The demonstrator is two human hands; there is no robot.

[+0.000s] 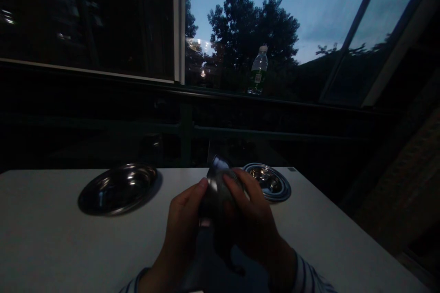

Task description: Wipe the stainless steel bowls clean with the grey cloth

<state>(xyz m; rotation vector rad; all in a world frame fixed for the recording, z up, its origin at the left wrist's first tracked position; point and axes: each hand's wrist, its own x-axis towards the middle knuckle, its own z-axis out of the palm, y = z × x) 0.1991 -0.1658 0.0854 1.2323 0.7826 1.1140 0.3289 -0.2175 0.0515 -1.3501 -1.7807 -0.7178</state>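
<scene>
My left hand (185, 215) and my right hand (252, 213) are close together above the near middle of the table, their fingers closed around a dark, shiny, rounded thing (213, 185). It catches light on its upper left side and looks metallic, but darkness and blur hide its kind. My left thumb presses its left edge, while my right fingers lie over its top and right side. A dark curled strip hangs below my right hand; I cannot tell whether it belongs to the held thing.
On the white table (44, 238), an oval metal dish (118, 190) lies to the left. Round metal dishes (270, 182), apparently nested, stand behind my right hand. A plastic bottle (258, 71) with a green label stands upright on the ledge by the open window.
</scene>
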